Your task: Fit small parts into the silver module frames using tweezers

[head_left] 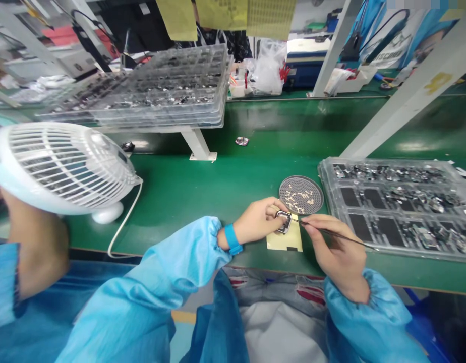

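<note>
My left hand [258,220] grips a small square watch case [283,222] with a silvery rim and a dark inside, holding it over a pale yellow pad [284,242]. In my right hand [334,248] is a pair of thin dark tweezers [341,235], pinched between thumb and fingers. Their tips reach the right side of the watch case; whether they grip a part there is too small to tell. Just beyond my hands lies a round grey perforated dish [301,194] scattered with small cream-coloured pieces.
A clear compartment tray [392,201] of small parts sits right. A white fan [66,169] with its cord stands left, near another person's arm [36,242]. Stacked clear trays [161,91] rest on a raised shelf. Another small case [241,141] lies farther back. A slanted white post [407,85] rises right.
</note>
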The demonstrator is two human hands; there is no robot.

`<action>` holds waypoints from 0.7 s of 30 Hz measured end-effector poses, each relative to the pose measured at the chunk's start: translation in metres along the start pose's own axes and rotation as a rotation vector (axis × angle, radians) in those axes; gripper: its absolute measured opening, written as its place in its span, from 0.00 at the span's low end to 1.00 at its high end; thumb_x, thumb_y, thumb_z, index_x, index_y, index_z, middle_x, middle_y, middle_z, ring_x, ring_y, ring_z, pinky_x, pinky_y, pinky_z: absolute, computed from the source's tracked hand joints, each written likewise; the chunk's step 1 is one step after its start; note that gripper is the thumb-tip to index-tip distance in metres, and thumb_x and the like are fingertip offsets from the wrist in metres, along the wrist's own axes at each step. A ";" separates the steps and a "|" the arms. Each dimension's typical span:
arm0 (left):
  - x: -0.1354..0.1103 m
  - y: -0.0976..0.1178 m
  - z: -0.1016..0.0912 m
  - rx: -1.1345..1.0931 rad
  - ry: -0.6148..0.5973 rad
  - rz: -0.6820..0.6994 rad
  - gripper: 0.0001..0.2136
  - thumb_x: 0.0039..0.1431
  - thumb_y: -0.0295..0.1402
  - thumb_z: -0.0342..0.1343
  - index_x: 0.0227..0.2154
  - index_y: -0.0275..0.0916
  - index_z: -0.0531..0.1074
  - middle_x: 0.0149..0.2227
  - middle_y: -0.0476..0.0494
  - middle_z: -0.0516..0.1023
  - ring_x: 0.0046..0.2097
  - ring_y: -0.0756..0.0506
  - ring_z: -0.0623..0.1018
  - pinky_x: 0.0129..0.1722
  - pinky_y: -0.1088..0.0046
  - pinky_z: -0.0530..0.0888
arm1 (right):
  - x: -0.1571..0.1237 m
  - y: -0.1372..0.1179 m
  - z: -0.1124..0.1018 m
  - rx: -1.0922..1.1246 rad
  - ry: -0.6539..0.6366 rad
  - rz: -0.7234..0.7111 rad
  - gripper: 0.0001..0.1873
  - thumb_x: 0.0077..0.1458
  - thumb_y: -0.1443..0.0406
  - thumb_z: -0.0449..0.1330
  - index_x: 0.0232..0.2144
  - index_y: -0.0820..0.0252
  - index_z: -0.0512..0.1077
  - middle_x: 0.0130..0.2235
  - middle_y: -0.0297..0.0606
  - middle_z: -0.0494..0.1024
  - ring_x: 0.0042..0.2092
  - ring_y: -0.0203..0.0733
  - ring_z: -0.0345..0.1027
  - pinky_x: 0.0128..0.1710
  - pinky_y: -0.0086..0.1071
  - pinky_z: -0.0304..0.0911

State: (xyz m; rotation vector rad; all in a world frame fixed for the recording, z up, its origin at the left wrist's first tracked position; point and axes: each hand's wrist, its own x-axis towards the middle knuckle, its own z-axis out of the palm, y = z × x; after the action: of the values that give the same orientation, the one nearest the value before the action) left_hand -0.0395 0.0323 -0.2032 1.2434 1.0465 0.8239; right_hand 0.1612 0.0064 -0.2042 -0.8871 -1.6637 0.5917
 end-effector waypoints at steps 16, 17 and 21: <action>-0.002 0.000 0.001 0.035 0.032 0.036 0.10 0.57 0.31 0.60 0.41 0.36 0.71 0.31 0.45 0.80 0.30 0.49 0.80 0.30 0.77 0.76 | -0.003 0.005 0.001 -0.048 -0.021 0.012 0.13 0.56 0.75 0.64 0.41 0.56 0.75 0.43 0.41 0.80 0.46 0.45 0.76 0.46 0.43 0.73; -0.002 0.000 0.001 0.042 0.033 0.038 0.10 0.57 0.31 0.60 0.41 0.36 0.71 0.31 0.45 0.80 0.30 0.49 0.80 0.30 0.77 0.76 | -0.003 0.005 0.001 -0.055 -0.023 -0.002 0.13 0.55 0.75 0.64 0.41 0.56 0.75 0.42 0.41 0.80 0.46 0.45 0.76 0.46 0.42 0.73; -0.002 0.000 0.001 0.057 0.040 0.044 0.10 0.57 0.32 0.60 0.41 0.36 0.71 0.30 0.45 0.79 0.30 0.49 0.80 0.30 0.77 0.75 | -0.003 0.005 0.000 -0.042 -0.010 -0.036 0.15 0.54 0.77 0.64 0.42 0.58 0.75 0.42 0.42 0.80 0.46 0.45 0.76 0.46 0.42 0.73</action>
State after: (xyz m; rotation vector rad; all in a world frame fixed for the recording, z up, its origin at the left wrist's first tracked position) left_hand -0.0389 0.0300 -0.2025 1.3069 1.0845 0.8611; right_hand 0.1625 0.0072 -0.2099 -0.8841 -1.7034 0.5387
